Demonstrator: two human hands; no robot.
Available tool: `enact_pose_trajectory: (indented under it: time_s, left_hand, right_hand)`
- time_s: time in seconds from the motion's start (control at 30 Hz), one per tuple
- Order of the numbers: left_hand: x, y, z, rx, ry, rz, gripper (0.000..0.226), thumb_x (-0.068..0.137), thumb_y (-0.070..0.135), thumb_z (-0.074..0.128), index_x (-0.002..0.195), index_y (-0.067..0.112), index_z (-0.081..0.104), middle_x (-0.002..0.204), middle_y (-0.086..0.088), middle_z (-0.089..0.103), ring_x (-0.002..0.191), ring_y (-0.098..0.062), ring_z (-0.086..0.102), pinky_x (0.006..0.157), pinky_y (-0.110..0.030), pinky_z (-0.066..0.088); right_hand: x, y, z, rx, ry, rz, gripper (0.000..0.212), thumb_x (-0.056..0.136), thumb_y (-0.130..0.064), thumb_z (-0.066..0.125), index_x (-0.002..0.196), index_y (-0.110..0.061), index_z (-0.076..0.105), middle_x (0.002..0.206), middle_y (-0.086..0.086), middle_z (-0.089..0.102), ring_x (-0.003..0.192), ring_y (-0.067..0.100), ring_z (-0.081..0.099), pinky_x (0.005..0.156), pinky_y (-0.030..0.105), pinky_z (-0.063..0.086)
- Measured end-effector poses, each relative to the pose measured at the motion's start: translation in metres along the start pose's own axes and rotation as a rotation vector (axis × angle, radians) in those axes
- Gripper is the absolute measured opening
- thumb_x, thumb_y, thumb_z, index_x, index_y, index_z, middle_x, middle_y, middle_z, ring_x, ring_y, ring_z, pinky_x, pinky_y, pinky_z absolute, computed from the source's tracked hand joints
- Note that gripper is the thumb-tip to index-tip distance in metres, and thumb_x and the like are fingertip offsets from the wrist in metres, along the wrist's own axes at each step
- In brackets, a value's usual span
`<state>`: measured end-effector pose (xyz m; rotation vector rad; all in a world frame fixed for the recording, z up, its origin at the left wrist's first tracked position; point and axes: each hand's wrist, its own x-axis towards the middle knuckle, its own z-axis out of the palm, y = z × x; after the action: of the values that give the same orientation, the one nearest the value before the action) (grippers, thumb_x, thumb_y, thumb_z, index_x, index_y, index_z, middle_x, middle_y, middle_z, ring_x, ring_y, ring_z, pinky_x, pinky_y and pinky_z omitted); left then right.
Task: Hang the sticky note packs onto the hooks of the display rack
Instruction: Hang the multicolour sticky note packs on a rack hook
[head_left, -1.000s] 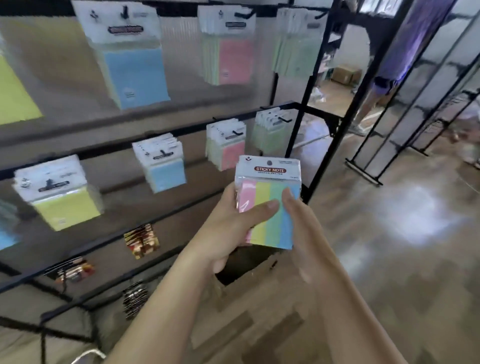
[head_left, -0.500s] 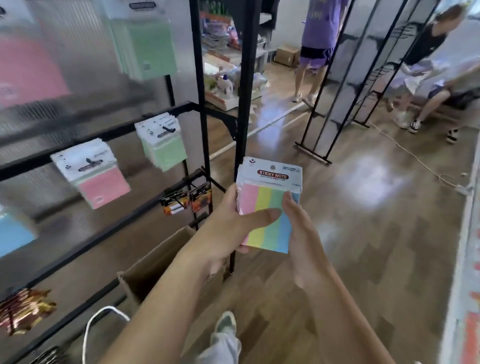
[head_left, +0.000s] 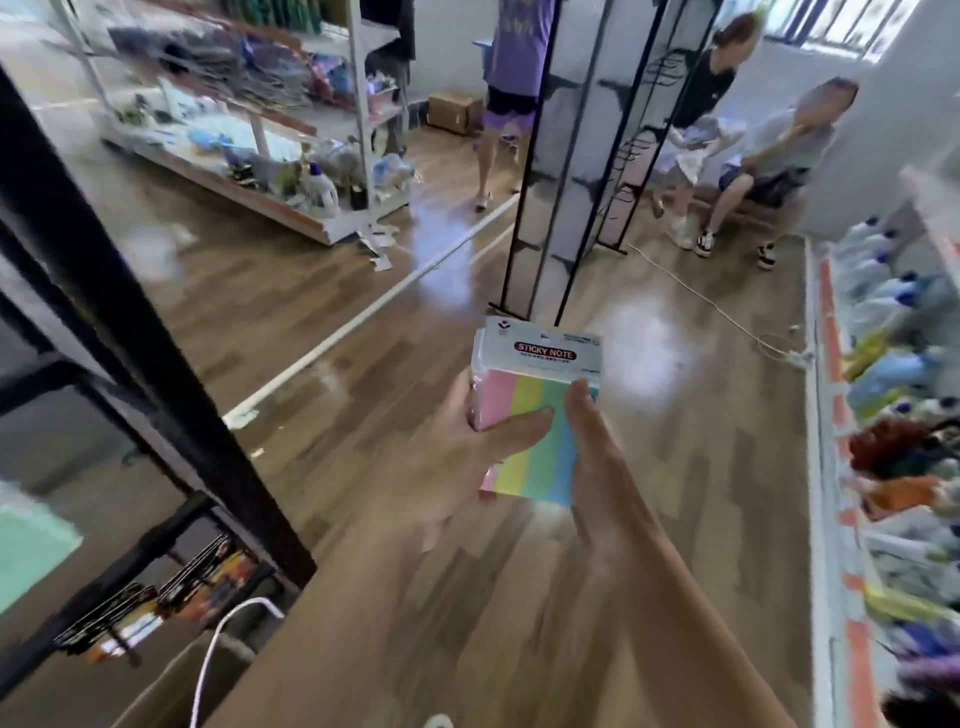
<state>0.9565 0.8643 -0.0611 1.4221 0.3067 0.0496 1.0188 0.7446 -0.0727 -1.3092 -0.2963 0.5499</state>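
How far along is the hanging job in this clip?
Done: a green pack seems to hang on the rack, blurred at the left edge. In hand: the left hand and right hand both grip a striped pack over the floor, beside the rack. Left: hanging it; no free hook is in view.

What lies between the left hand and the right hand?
In the head view, the sticky note pack lies between left hand and right hand; both hold it.
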Motion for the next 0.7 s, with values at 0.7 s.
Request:
enact_pose_trajectory:
  time_s: [0.7]
  left_hand:
    - [0.409,0.073,0.13,0.063,0.017,0.025,0.05,0.077,0.056,0.062,0.12,0.032,0.054,0.094,-0.001,0.068,0.066,-0.011,0.061,0.047,-0.025,0.04]
  right_hand:
    - [0.352,-0.113,-0.239,0.014,-0.024,-0.071,0.038,0.085,-0.053,0.045,0.104,-0.029,0.067,0.099,0.005,0.073,0.086,0.024,0.071,0.074,0.044,0.058]
